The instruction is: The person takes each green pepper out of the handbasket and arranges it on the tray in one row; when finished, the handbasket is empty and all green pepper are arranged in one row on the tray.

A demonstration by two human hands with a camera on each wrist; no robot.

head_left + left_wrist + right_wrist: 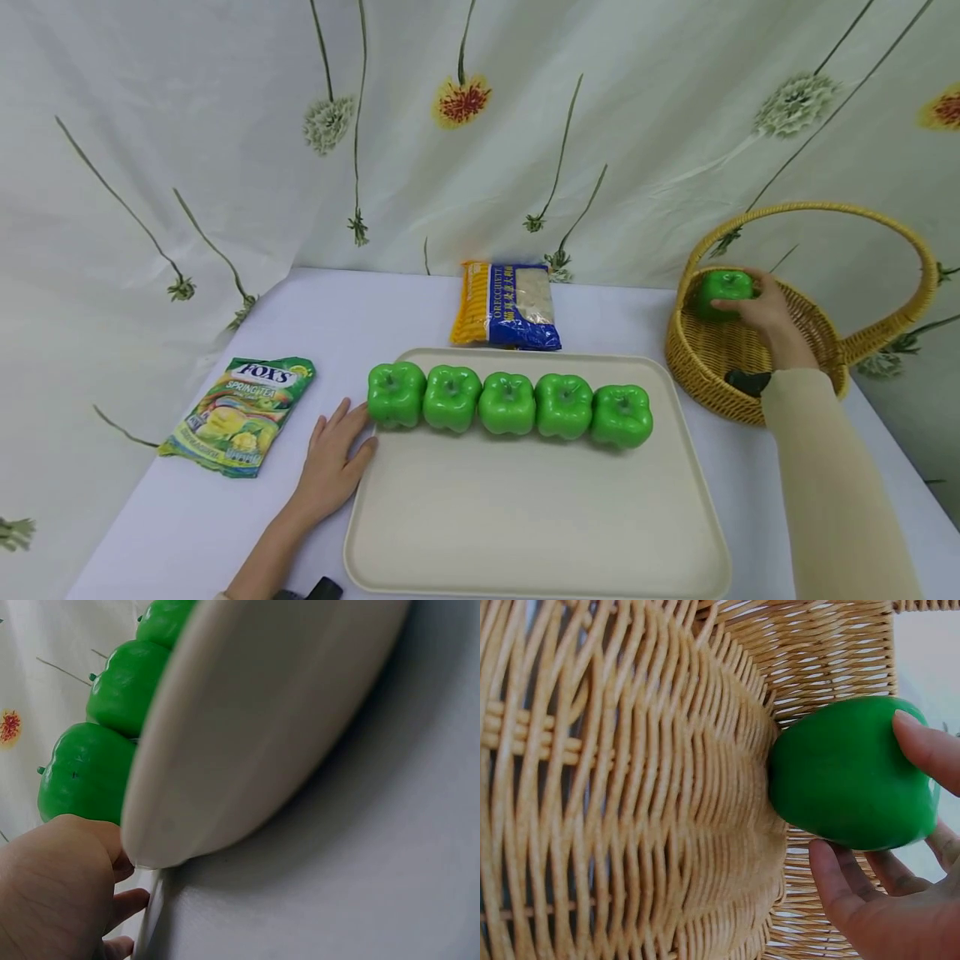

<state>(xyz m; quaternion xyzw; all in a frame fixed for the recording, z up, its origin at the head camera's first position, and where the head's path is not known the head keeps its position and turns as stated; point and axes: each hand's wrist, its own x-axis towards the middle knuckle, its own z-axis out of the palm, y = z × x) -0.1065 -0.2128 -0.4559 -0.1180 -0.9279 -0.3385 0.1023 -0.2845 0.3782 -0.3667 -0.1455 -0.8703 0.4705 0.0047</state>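
Observation:
In the wicker basket (697, 367) at the right, my right hand (763, 312) grips a green bell pepper (726, 293). The right wrist view shows this pepper (855, 776) between thumb and fingers, against the woven wall (705, 787). My left hand (333, 458) lies with relaxed fingers at the left rim of a beige tray (540, 525), its fingertips right by the leftmost pepper (395, 394). Several green bell peppers (507, 403) stand in a row along the tray's far side. From the left wrist, the hand (64, 889) appears beside the tray's rim (161, 750).
A green candy bag (238, 415) lies left of the tray. Behind the tray is a yellow and blue pasta bag (506, 305). The basket's tall handle (810, 207) arches over its opening. A flowered cloth (637, 125) hangs at the back of the white table (315, 312).

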